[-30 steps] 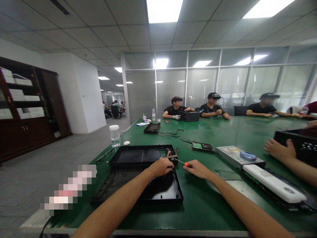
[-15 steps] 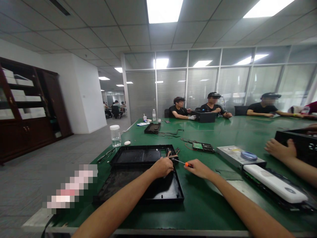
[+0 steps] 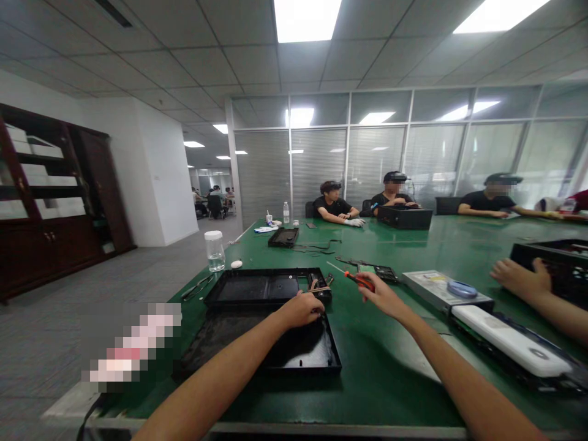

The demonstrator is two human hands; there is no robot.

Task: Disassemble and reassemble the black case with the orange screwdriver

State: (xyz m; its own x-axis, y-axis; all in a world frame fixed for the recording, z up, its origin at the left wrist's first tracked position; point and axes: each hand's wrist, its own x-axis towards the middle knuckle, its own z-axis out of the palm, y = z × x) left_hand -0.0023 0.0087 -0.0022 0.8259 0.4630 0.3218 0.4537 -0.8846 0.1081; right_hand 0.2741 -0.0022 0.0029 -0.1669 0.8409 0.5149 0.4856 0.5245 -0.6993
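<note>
My right hand (image 3: pixel 380 296) is wrapped round the red and black handle of a screwdriver (image 3: pixel 350 277). Its thin shaft points up and to the left, clear of the black case. Over the right side of that open black plastic case (image 3: pixel 316 355), my left hand (image 3: pixel 301 310) rests with curled fingers; what they pinch, if anything, is hidden. Just beyond it, brownish cables (image 3: pixel 316 286) lie at the right end of the case's far half (image 3: pixel 257 288). Behind the screwdriver is a small unit with a green circuit board (image 3: pixel 367 269).
To the right lie a metal box (image 3: pixel 427 288) with a blue ring (image 3: pixel 462 289) on it and a long white device (image 3: pixel 509 340). A co-worker's hand (image 3: pixel 521 278) touches a black box (image 3: pixel 555 263). A clear jar (image 3: pixel 215 252) stands at the left edge. Several people sit across the table.
My right hand has lifted the screwdriver up and away from the cables, its tip now pointing upward. My left hand has barely moved. Across the table, the black box has shifted right.
</note>
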